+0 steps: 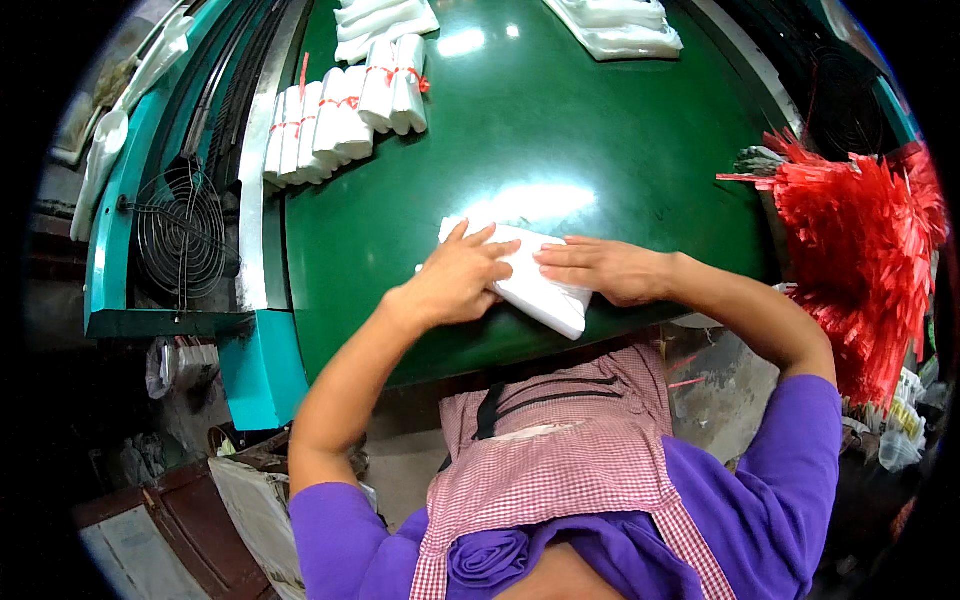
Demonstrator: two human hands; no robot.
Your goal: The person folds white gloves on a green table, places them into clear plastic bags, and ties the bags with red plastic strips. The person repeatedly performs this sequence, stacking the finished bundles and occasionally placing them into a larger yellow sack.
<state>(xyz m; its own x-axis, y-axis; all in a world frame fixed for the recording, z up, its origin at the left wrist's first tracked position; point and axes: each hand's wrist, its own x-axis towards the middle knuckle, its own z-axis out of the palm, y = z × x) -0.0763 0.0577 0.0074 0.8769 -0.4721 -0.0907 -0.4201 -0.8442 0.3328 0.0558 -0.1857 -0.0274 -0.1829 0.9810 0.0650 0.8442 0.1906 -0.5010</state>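
A folded stack of white plastic bags [540, 296] lies slantwise near the front edge of the green tabletop [480, 130]. On its left part rests my left hand [458, 275], fingers spread and pressing from above. My right hand [618, 271] lies flat across the right side of the stack, its fingers stretched out and pointing left. Neither hand is wrapped round the bags. The undersides of both palms are hidden.
Rolled white bag bundles [330, 120] tied with red strips stand at the left. Flat white bag stacks [625, 28] lie at the far edge. Red plastic strips [855, 240] hang thickly at the right. Beside the table's left edge is a wire fan guard [182, 235].
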